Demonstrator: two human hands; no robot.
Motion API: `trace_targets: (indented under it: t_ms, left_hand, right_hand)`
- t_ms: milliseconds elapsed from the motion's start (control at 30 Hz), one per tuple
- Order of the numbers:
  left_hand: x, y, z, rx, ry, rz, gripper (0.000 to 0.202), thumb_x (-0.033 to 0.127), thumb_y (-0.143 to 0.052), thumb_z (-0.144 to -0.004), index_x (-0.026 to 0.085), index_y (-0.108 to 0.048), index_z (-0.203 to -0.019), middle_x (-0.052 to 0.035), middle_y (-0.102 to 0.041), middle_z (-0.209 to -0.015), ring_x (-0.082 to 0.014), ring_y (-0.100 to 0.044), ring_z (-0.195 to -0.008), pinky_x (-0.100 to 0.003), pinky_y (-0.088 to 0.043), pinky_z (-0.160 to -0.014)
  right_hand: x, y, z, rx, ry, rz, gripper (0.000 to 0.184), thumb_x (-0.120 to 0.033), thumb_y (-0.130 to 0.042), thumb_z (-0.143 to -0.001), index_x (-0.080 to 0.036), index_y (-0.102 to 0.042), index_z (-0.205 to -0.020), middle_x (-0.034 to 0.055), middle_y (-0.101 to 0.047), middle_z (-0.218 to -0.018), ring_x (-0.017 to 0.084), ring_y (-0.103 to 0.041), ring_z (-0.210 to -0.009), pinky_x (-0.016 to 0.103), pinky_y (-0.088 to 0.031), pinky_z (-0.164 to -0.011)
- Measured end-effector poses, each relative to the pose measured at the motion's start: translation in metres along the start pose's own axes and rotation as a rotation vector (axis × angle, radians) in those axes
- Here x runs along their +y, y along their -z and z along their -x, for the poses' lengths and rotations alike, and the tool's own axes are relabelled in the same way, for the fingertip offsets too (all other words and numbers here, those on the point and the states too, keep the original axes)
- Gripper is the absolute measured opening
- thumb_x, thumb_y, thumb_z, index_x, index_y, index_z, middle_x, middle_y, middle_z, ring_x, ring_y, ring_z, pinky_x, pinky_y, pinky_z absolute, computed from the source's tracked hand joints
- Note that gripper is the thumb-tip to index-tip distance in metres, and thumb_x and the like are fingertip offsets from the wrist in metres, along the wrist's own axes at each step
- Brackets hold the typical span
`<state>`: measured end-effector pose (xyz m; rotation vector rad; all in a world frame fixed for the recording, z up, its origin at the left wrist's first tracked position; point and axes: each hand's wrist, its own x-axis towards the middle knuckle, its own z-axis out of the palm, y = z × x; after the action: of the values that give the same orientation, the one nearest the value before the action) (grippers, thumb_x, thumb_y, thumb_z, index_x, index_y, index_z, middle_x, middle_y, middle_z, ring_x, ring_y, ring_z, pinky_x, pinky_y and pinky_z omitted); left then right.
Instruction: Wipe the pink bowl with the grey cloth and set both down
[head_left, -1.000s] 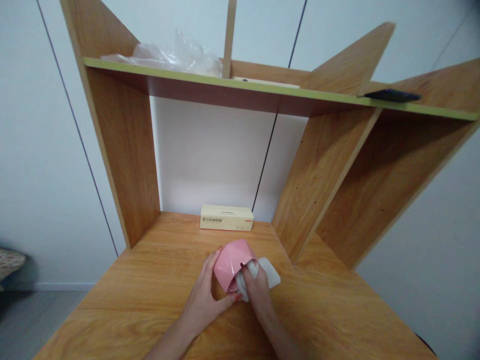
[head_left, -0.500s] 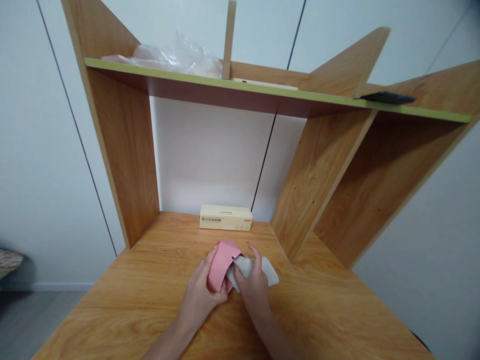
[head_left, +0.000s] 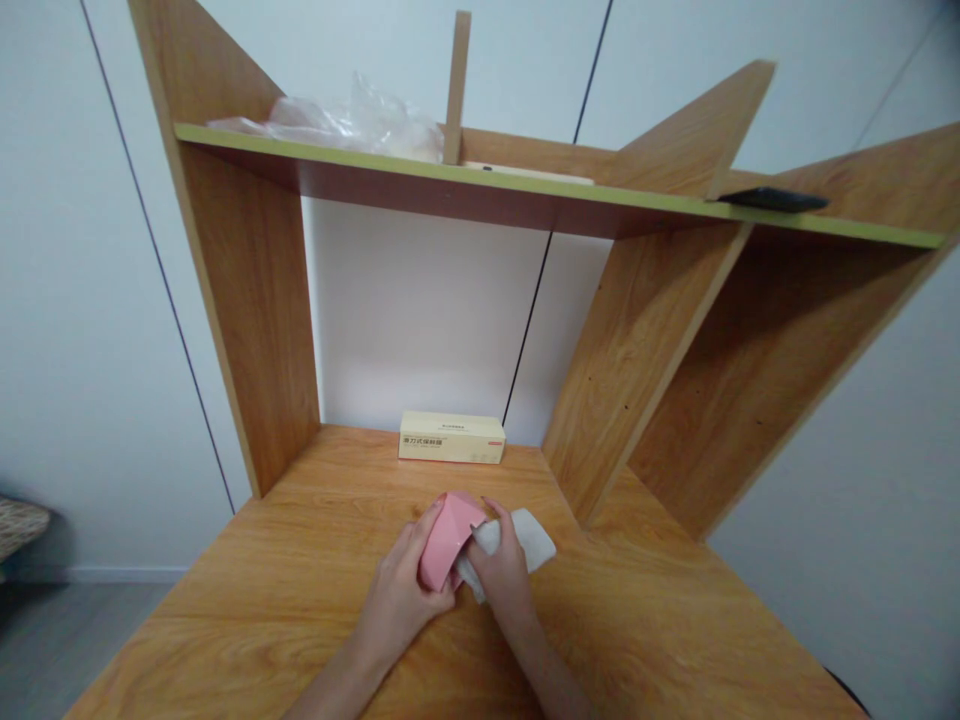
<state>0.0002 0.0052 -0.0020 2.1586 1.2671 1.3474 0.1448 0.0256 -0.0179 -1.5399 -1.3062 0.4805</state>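
Note:
A pink bowl (head_left: pixel 452 538) with faceted sides is held on its side above the desk, its mouth facing right. Around its left side wraps my left hand (head_left: pixel 405 575), thumb low and fingers over the top. My right hand (head_left: pixel 501 560) is closed on a whitish cloth (head_left: pixel 534 540), which spreads out past the hand to the right and hangs a little below it. The fingertips of that hand reach into the bowl's mouth and are partly hidden by its rim.
Behind the hands, a cream printed box (head_left: pixel 451 438) lies on the wooden desk (head_left: pixel 300 590). Overhead, a shelf (head_left: pixel 525 195) carries a clear plastic bag (head_left: pixel 360 125) and a dark flat object (head_left: pixel 776 199). Wooden uprights (head_left: pixel 645 370) stand at both sides.
The bowl and both hands have dropped slightly. My right hand has moved a little left and down with the cloth, its fingers deeper at the bowl's mouth.

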Motion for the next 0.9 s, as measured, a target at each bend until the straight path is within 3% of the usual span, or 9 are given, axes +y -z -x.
trace_targets:
  t_ms: [100,233,367,433,633,833,900]
  left_hand:
    - [0.003,0.002,-0.001,0.007,-0.001,-0.015,0.078,0.011,-0.054,-0.062,0.024,-0.028,-0.134,-0.0057,-0.058,-0.108,-0.0201,-0.056,-0.097,-0.030,-0.046,-0.083]
    - [0.001,0.005,0.001,-0.023,-0.013,-0.059,0.082,0.008,-0.053,-0.059,0.025,-0.027,-0.134,-0.0053,-0.056,-0.112,-0.0196,-0.056,-0.096,-0.029,-0.046,-0.082]
    - [-0.004,0.004,0.003,-0.041,-0.029,-0.077,0.081,0.009,-0.053,-0.059,0.026,-0.029,-0.133,-0.0044,-0.058,-0.108,-0.0188,-0.058,-0.088,-0.028,-0.048,-0.076]
    - [-0.004,0.002,0.004,-0.050,-0.030,-0.075,0.080,0.010,-0.054,-0.060,0.026,-0.029,-0.134,-0.0047,-0.059,-0.105,-0.0186,-0.058,-0.086,-0.028,-0.048,-0.076]
    - [-0.003,-0.002,0.005,-0.080,-0.026,-0.077,0.081,0.009,-0.053,-0.060,0.027,-0.026,-0.134,-0.0066,-0.053,-0.117,-0.0213,-0.054,-0.099,-0.033,-0.045,-0.086]
    - [-0.006,-0.002,0.006,-0.110,-0.022,-0.093,0.080,0.012,-0.054,-0.062,0.028,-0.025,-0.135,-0.0064,-0.056,-0.113,-0.0212,-0.057,-0.094,-0.033,-0.047,-0.082]
    - [-0.006,-0.002,0.005,-0.116,-0.019,-0.103,0.079,0.013,-0.055,-0.062,0.027,-0.026,-0.135,-0.0063,-0.057,-0.113,-0.0213,-0.057,-0.094,-0.033,-0.048,-0.082]
  right_hand:
    - [-0.010,0.010,0.003,0.039,0.020,0.144,0.048,-0.032,-0.050,-0.073,-0.021,-0.045,-0.120,0.0033,-0.064,-0.084,0.020,-0.061,-0.073,0.028,-0.044,-0.064]
    - [-0.014,0.016,0.004,0.014,0.134,0.193,0.053,-0.028,-0.050,-0.073,-0.021,-0.040,-0.124,0.0033,-0.063,-0.087,0.021,-0.060,-0.079,0.028,-0.043,-0.067]
    - [-0.007,0.012,0.001,-0.089,0.012,0.191,0.064,-0.029,-0.052,-0.072,-0.017,-0.030,-0.131,0.0006,-0.062,-0.070,0.020,-0.060,-0.064,0.026,-0.042,-0.056]
    - [-0.005,0.012,0.001,-0.080,0.015,0.218,0.063,-0.029,-0.051,-0.072,-0.017,-0.031,-0.130,-0.0002,-0.061,-0.067,0.020,-0.059,-0.061,0.026,-0.042,-0.055]
    - [-0.007,0.020,0.002,0.052,0.326,0.299,0.052,-0.026,-0.048,-0.072,-0.020,-0.041,-0.123,0.0094,-0.060,-0.105,0.024,-0.057,-0.089,0.035,-0.042,-0.078]
    - [0.001,0.015,-0.002,-0.095,0.131,0.368,0.062,-0.022,-0.049,-0.071,-0.018,-0.032,-0.130,0.0061,-0.063,-0.092,0.023,-0.059,-0.085,0.030,-0.043,-0.070]
    - [0.002,0.016,-0.002,-0.090,0.156,0.379,0.060,-0.022,-0.049,-0.071,-0.017,-0.034,-0.129,0.0072,-0.063,-0.096,0.023,-0.058,-0.086,0.030,-0.043,-0.071]
